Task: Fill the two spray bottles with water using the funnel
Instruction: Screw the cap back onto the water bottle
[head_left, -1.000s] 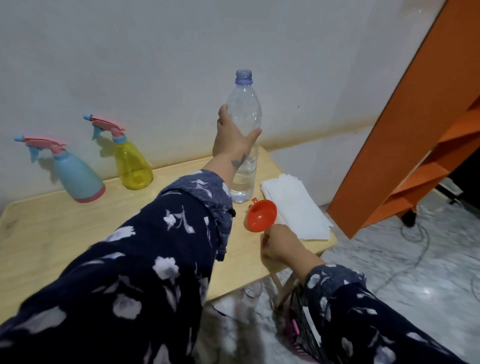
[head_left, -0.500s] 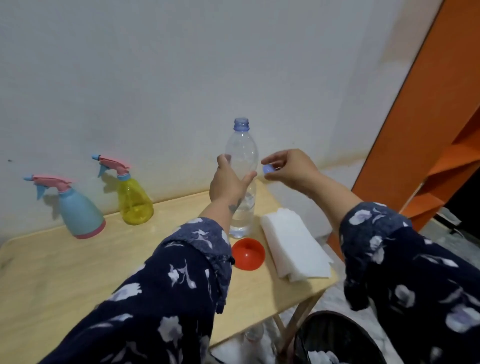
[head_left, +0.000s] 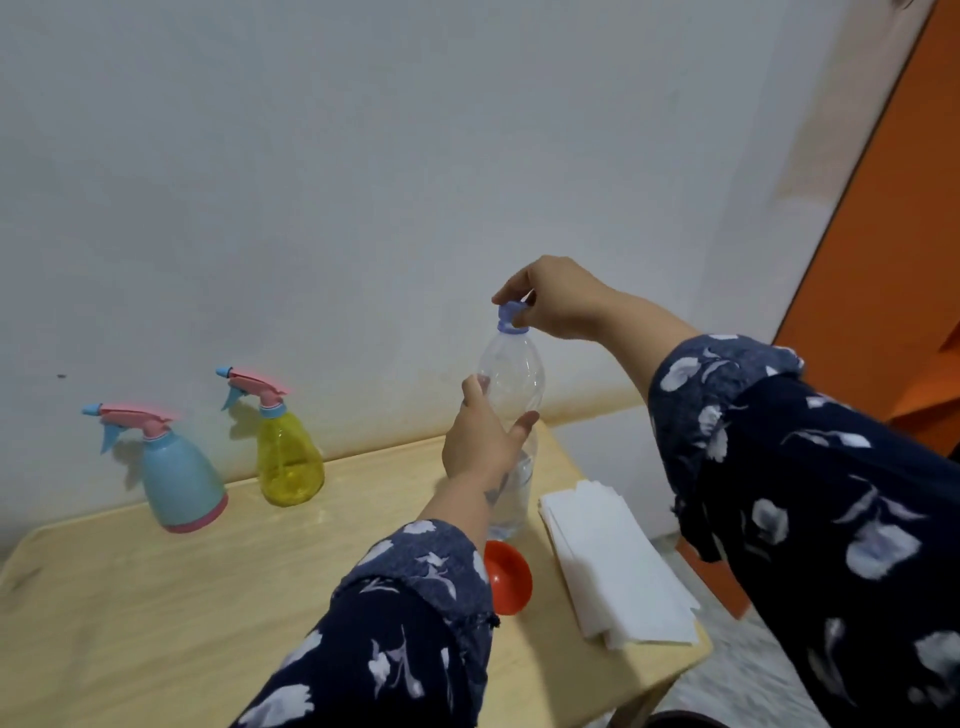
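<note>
Near the right edge of the light wooden table (head_left: 156, 597), the left hand (head_left: 480, 436) wraps curled fingers around the upright clear plastic water bottle (head_left: 511, 384) while the right hand (head_left: 558, 301) pinches its blue screw cap (head_left: 510, 313), the red plastic funnel (head_left: 508, 577) lying mouth-down just before it.

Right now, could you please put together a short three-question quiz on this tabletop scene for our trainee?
1. True or false: the left hand grips the clear water bottle.
2. What do the right hand's fingers pinch?
A. the red funnel
B. the bottle's blue cap
C. the white tissues
3. Which spray bottle stands nearer the water bottle?

Key: 1 true; 2 B; 3 the yellow spray bottle, not the blue spray bottle.
</note>
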